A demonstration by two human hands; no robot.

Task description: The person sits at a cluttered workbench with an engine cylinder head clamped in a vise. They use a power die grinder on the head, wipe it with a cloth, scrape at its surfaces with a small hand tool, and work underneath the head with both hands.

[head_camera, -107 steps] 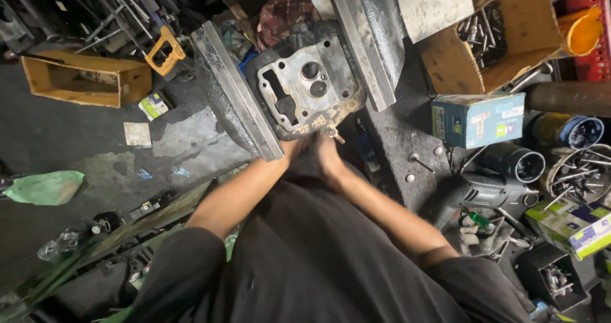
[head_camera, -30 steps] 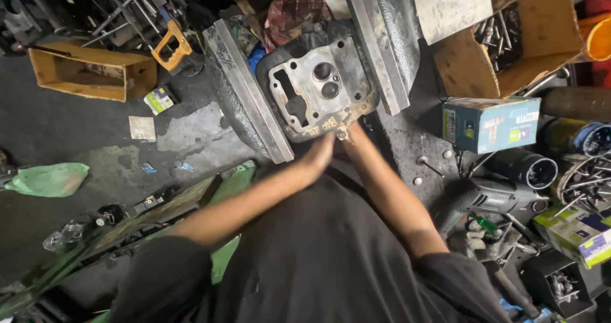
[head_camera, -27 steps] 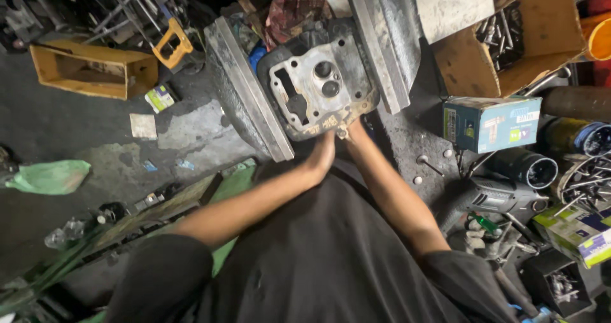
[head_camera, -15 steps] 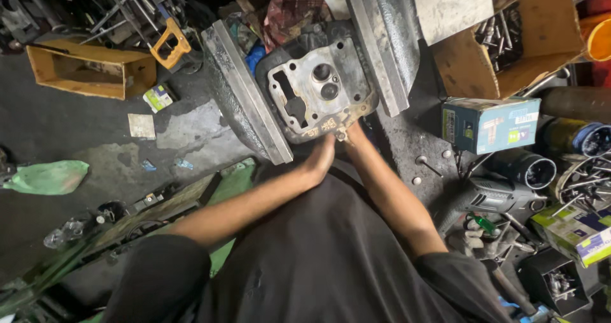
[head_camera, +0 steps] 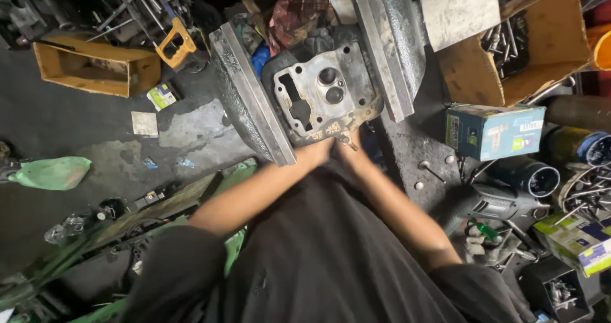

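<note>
Left hand: it rests against the lower edge of the metal engine block, just below the middle of the frame. I cannot tell if its fingers are curled or flat.
Right hand: it sits beside the left hand, at the same lower edge, by a small metal stub. Its fingers are blurred, so I cannot tell what they hold.
Metal engine block: it lies in the upper middle of the frame, flat face up, with round holes. It sits between two grey metal bars, one on each side.
How it will handle: it looks heavy, hard and stiff, maybe a bit oily. A good hold would be under its thick outer edges, with both hands.
Blue-green box: a small cardboard package at the right, lying on its side, with a picture on its face.
Brown cardboard box: upper right, open, with bolts inside.
Yellow-and-white box: lower right corner, long and flat.
Small white card: a square on the dark floor, left of middle.
Little green-and-white pack: just above the card.
Wooden tray: upper left, open.
</note>
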